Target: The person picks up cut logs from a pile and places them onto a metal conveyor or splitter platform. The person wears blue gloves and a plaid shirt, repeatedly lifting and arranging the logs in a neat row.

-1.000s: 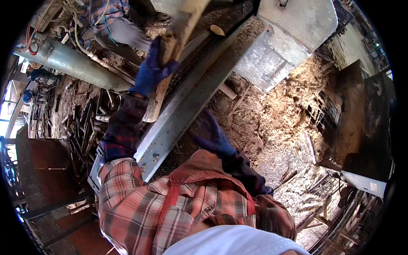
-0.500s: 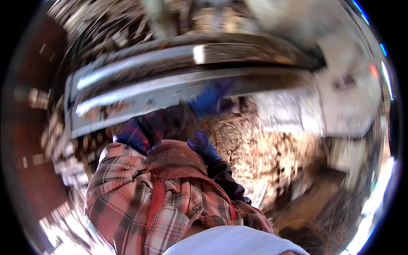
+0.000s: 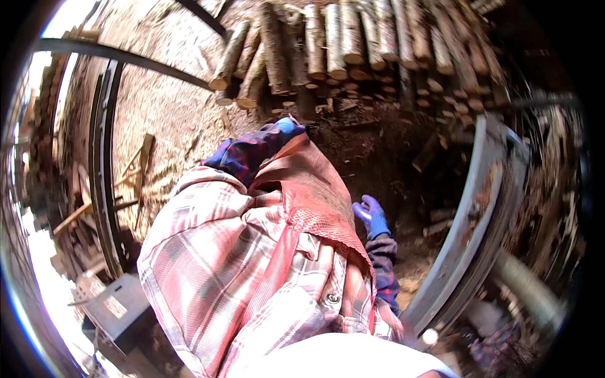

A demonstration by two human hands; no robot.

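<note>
My left hand [image 3: 289, 128], in a blue glove, is beside the front of my reddish apron [image 3: 315, 176]. Cloth and sleeve hide most of its fingers, and I cannot make out anything in it. To the right of the apron hangs my right hand [image 3: 372, 216], gloved in blue and purple, its thumb and fingers apart and nothing in them. Cut logs [image 3: 353, 38] lie stacked ahead, beyond both hands. Right of my right hand, and apart from it, runs a long blue-grey metal trough [image 3: 459, 230].
Dark metal bars [image 3: 126, 58] and an upright post [image 3: 104, 164] stand at the left. Wood scraps [image 3: 144, 167] lie on chip-strewn ground. A grey metal box [image 3: 120, 305] sits lower left. Patterned cloth [image 3: 495, 346] shows at the lower right, partly hidden.
My view has swung round: the trough, which stretched across ahead of me, is now on my right, and the log stack is ahead. My left hand has drawn back from the trough to the apron.
</note>
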